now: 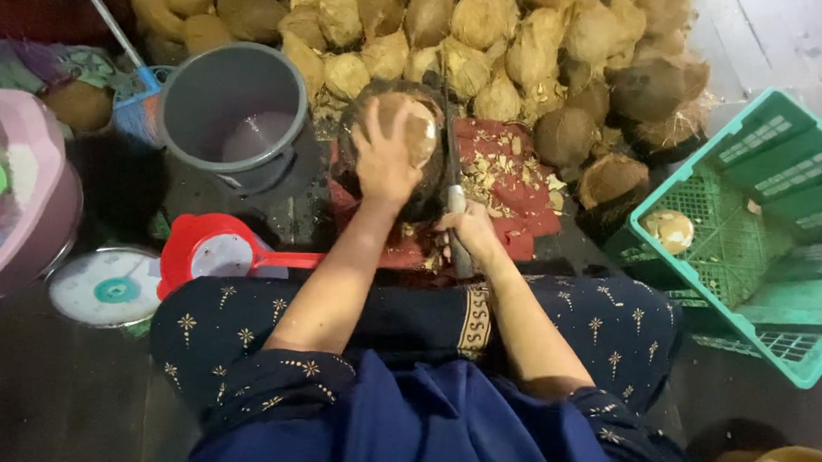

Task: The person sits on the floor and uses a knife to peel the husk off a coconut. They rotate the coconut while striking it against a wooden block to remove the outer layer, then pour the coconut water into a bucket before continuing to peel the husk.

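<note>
My left hand [385, 157] presses down on a partly peeled brown coconut [420, 128] that rests on a dark round block [424, 204] in front of my knees. My right hand [470, 229] grips the handle of a long knife [453, 163], whose dark blade runs upward along the right side of the coconut. A red cloth [502, 184] under the block is strewn with pale shell chips.
A heap of husked coconuts [496, 39] fills the back. A grey bucket [235, 109] stands at left, with a red scoop [213, 249], a round scale [108, 287] and a pink basin [19, 192]. A green crate [758, 230] holding one peeled coconut [669, 230] sits at right.
</note>
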